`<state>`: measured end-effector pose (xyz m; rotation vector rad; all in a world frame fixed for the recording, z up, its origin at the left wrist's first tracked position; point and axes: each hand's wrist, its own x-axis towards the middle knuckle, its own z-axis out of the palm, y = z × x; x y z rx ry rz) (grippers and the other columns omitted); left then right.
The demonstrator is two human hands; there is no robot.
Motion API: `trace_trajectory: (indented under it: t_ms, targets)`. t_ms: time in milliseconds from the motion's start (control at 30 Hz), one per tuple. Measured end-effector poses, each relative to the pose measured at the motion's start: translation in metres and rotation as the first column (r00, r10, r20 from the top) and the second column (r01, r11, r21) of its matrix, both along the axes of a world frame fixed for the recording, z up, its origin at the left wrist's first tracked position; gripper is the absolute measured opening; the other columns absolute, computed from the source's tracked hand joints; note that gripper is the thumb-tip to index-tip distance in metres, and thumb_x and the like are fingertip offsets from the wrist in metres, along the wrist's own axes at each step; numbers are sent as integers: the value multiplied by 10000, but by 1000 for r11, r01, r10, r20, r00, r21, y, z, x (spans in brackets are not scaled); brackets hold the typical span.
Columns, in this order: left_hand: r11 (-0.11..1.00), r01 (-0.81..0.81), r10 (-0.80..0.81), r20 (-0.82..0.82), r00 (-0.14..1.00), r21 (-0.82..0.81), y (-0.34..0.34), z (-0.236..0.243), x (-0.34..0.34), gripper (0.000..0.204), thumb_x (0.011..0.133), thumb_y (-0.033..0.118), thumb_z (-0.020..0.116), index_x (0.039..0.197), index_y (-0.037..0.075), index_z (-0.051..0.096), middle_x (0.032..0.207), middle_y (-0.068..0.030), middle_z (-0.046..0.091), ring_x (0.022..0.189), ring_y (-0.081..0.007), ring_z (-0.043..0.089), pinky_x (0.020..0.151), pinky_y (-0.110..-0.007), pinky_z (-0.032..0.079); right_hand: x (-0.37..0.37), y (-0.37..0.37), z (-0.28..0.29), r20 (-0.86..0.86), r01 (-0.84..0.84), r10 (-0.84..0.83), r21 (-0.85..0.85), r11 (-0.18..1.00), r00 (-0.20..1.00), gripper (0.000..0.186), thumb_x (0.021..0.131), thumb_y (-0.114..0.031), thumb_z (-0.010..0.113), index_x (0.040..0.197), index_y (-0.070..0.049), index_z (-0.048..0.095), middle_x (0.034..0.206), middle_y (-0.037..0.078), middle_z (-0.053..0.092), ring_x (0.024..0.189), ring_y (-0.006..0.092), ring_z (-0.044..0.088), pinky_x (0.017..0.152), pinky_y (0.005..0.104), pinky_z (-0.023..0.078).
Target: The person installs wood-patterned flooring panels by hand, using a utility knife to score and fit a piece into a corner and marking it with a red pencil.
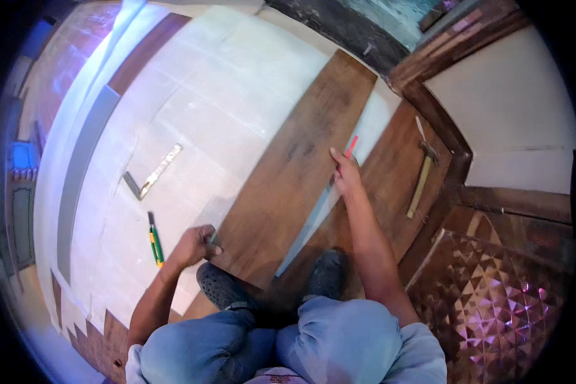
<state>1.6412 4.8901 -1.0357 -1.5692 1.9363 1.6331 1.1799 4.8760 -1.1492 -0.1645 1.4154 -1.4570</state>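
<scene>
Wooden plank (294, 173), brown, lying flat on a white sheet (198, 109) on the floor, long axis running from the person's feet away toward the upper right. Left hand (195, 246) at the plank's near left corner, fingers curled onto its edge. Right hand (345, 173) on the plank's right long edge, farther up, fingers pinching a red pencil (351, 146) against a long grey straightedge (317, 214) laid along that edge. Metal try square (152, 174) and green utility knife (154, 240) left of the plank, apart. Hammer (421, 179) to the right.
</scene>
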Motion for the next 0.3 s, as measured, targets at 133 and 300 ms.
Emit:
trace_trajectory:
  t_ms: [133, 300]
  targets:
    - [1000, -3, 4, 102, 995, -13, 37, 13, 20, 363, 730, 231, 823, 862, 7, 571, 777, -215, 611, 740, -361, 609, 701, -456, 470, 26, 17, 49, -2, -119, 120, -97, 988, 993, 290, 896, -156, 754, 1136, -80, 609, 859, -77, 616, 649, 7, 520, 436, 181, 306]
    - [974, -35, 37, 4, 999, -224, 89, 11, 24, 441, 770, 340, 817, 876, 3, 553, 859, -263, 620, 881, -410, 635, 762, -473, 463, 58, -20, 143, -165, -357, 320, -305, 883, 933, 415, 921, -228, 737, 1277, -80, 585, 1097, -10, 718, 726, -5, 599, 467, 167, 340]
